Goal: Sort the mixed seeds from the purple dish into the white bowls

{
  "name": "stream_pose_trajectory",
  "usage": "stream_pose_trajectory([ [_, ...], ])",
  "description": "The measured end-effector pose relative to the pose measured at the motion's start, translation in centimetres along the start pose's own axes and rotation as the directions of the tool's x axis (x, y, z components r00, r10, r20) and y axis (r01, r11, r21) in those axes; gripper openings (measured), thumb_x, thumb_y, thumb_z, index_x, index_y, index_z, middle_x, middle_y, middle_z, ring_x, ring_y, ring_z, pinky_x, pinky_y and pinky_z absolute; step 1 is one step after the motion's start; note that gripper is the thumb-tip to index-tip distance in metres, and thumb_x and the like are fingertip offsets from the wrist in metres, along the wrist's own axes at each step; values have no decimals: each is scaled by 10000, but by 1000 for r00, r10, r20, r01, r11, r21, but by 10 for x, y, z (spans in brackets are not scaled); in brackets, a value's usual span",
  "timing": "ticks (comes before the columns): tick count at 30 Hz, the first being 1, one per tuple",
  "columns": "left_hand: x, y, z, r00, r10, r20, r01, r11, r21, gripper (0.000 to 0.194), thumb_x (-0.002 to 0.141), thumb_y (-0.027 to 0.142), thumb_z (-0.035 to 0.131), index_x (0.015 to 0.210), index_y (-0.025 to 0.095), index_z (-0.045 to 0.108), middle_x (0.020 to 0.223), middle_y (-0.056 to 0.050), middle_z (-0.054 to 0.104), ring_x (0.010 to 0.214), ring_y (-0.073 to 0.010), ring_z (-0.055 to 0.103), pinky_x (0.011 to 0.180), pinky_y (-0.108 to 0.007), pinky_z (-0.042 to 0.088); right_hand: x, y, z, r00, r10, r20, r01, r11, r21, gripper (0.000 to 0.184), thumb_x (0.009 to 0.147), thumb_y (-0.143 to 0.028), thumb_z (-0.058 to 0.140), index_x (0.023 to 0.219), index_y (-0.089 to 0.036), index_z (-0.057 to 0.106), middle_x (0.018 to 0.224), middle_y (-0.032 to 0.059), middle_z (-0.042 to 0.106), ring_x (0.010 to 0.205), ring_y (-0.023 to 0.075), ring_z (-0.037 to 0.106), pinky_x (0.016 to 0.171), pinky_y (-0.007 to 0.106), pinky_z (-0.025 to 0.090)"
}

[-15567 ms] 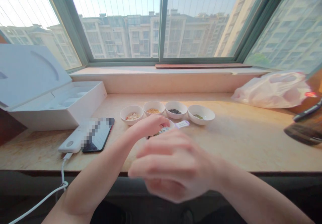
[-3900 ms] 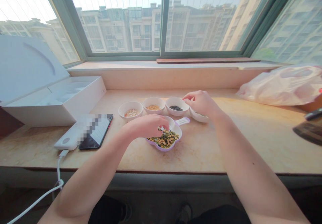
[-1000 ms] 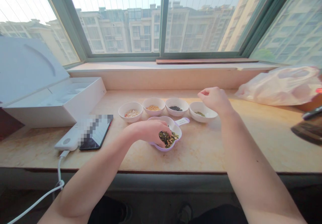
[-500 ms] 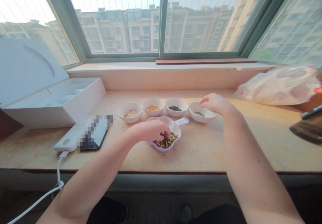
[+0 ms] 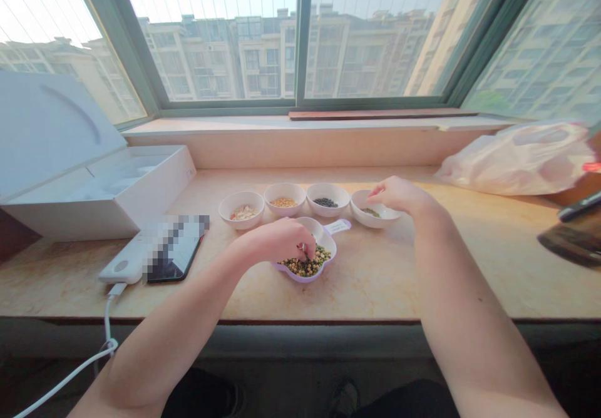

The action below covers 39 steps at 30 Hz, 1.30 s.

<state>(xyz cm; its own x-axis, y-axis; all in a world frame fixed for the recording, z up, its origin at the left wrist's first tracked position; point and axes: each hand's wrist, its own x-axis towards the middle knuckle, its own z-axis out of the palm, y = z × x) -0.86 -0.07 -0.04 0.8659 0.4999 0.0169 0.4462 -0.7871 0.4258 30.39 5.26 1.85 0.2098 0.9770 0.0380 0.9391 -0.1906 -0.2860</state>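
From your head camera, your left hand (image 5: pixel 275 241) is pinched nearly shut, its fingertips (image 5: pixel 303 250) down among the mixed beans (image 5: pixel 305 268) (whether it holds any is hidden) in the shallow lilac flower-shaped plastic dish (image 5: pixel 327 243). The dish sits on the pale stone windowsill (image 5: pixel 399 274), just in front of the white bowls. Your right hand (image 5: pixel 399 196) hangs half-curled above the round white ceramic bowl of green seeds (image 5: pixel 382 219), its grip unclear, and has edged left since the last view.
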Motion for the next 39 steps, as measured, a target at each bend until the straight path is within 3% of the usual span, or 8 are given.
stream_pose_trajectory([
  [12,-1,8,-5,997,42,-60,-40,999,22,94,848,154,768,801,232,791,881,12,777,805,-152,714,767,-273,494,-3,-6,-2,994,32,-102,-31,999,9,250,820,-432,710,904,-231,832,1031,116,806,880,278,726,707,340,521],
  [17,0,9,-7,970,2,-245,13,998,62,95,871,154,749,792,207,757,870,10,744,787,-144,688,753,-274,490,-9,-19,0,964,-107,-245,138,984,110,248,863,-390,671,907,-199,821,1002,125,804,931,274,725,777,335,526],
  [23,-2,9,-10,861,-30,-507,101,989,112,88,876,226,770,801,206,727,853,1,714,827,-168,667,771,-295,492,-20,-49,13,934,-203,-292,290,910,295,235,857,-366,668,850,-174,803,824,99,779,797,232,691,735,322,496],
  [26,-2,8,-11,807,-22,-590,105,989,106,112,878,225,772,790,200,708,857,3,708,819,-162,656,773,-295,489,-28,-61,18,919,-300,-255,387,803,452,267,857,-397,670,867,-162,797,824,86,766,770,209,654,727,322,476],
  [29,-2,7,-11,745,-34,-667,128,987,93,110,874,209,778,790,197,709,851,6,702,798,-152,648,786,-292,489,-41,-70,18,888,-450,-89,391,639,663,354,856,-495,698,915,-160,795,828,60,736,711,165,588,669,305,438],
  [32,-1,6,-11,710,-39,-703,146,985,92,108,879,206,778,791,197,717,823,11,694,778,-144,644,795,-287,490,-51,-78,19,757,-637,145,310,546,779,415,839,-580,726,885,-170,773,700,5,617,605,116,459,567,279,341],
  [35,0,5,-11,710,-33,-704,147,984,102,133,891,198,765,773,196,706,801,16,688,760,-137,638,785,-283,488,-56,-84,25,655,-722,223,259,492,831,437,828,-610,740,806,-173,733,618,-35,489,576,101,379,538,270,268],
  [39,0,2,-10,717,-13,-697,140,982,126,191,891,215,764,737,183,657,788,11,686,734,-135,623,741,-272,476,-57,-89,35,691,-696,193,208,448,869,466,775,-626,783,732,-174,679,596,-54,432,569,95,342,539,267,261],
])
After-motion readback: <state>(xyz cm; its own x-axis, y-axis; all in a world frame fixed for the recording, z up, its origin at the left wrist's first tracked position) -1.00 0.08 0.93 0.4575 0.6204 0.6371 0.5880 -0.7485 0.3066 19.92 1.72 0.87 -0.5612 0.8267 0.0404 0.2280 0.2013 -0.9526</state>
